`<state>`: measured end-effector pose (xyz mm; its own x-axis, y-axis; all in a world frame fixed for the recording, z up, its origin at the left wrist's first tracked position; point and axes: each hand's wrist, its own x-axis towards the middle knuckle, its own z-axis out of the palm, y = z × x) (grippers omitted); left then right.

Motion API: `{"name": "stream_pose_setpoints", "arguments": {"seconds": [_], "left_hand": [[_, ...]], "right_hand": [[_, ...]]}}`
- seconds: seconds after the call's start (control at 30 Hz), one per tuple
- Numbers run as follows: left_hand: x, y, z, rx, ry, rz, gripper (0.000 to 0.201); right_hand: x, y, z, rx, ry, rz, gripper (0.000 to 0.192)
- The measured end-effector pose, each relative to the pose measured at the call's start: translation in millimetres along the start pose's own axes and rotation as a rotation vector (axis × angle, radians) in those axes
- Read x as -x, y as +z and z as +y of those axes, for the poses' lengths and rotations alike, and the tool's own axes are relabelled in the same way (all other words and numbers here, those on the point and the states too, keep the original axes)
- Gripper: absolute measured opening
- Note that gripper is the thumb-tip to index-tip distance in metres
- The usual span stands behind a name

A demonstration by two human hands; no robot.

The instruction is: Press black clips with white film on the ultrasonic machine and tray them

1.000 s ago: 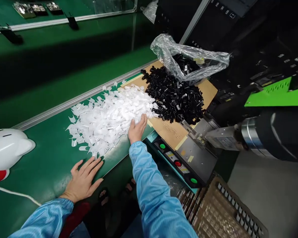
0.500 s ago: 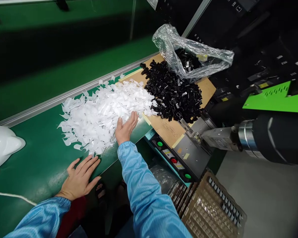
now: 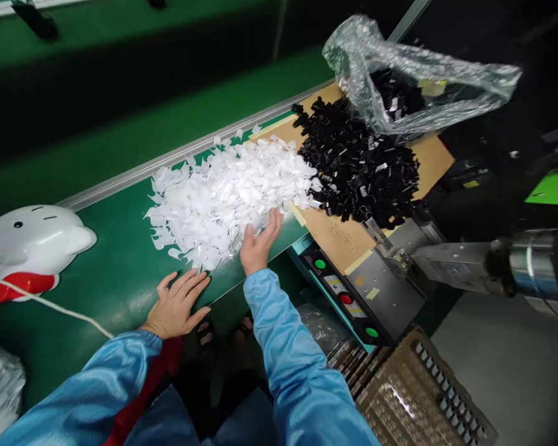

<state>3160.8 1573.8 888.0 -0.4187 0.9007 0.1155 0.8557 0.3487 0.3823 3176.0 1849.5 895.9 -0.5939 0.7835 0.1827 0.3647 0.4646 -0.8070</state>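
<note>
While right hand [image 3: 258, 246] touches one white heap [image 3: 227, 198], one black heap [image 3: 358, 164] adjoins.

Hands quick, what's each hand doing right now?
Left hand: open, flat on the green belt, holding nothing.
Right hand: open, fingers resting on the white pieces, holding nothing.

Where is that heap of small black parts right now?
The black parts lie on brown cardboard, right of the white pieces, spilling from a clear plastic bag.

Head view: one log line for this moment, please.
left hand: flat on green table | right hand: open, touching white pieces | black pieces: on cardboard, beside white
</note>
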Motion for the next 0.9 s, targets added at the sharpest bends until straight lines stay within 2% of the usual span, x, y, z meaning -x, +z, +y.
{"name": "stream_pose_setpoints", "arguments": {"seconds": [0.1, 0.17, 0.27, 0.33, 0.47, 0.6, 0.7, 0.77, 0.9], "left_hand": [[4, -1.3, -4, 0.041, -0.037, -0.023, 0.073], [8, 1.2, -7, 0.066, -0.090, -0.038, 0.074], [11, 4.6, -11, 0.073, -0.124, -0.062, 0.073], [12, 4.5, -11, 0.065, -0.126, -0.069, 0.073], [13, 4.2, -12, 0.066, -0.120, -0.066, 0.074], [16, 6.2, -13, 0.069, -0.112, -0.035, 0.074], [17, 2.2, -11, 0.047, -0.116, -0.019, 0.073], [17, -4.0, -8, 0.001, -0.080, -0.048, 0.075], [15, -14.4, -1, -0.093, -0.035, -0.123, 0.087]], "right_hand": [[31, -37, 22, -0.017, 0.027, 0.081, 0.063], [67, -60, 44, 0.015, 0.093, 0.118, 0.058], [144, -85, 79, 0.093, 0.246, 0.107, 0.047], [204, -94, 99, 0.093, 0.386, 0.051, 0.039], [315, -94, 116, 0.011, 0.601, -0.102, 0.028], [399, -94, 101, -0.054, 0.693, -0.290, 0.023], [451, -94, 87, -0.041, 0.724, -0.525, 0.016], [481, -89, 84, -0.001, 0.747, -0.692, 0.012], [527, -68, 90, 0.018, 0.768, -0.893, 0.013]]}}
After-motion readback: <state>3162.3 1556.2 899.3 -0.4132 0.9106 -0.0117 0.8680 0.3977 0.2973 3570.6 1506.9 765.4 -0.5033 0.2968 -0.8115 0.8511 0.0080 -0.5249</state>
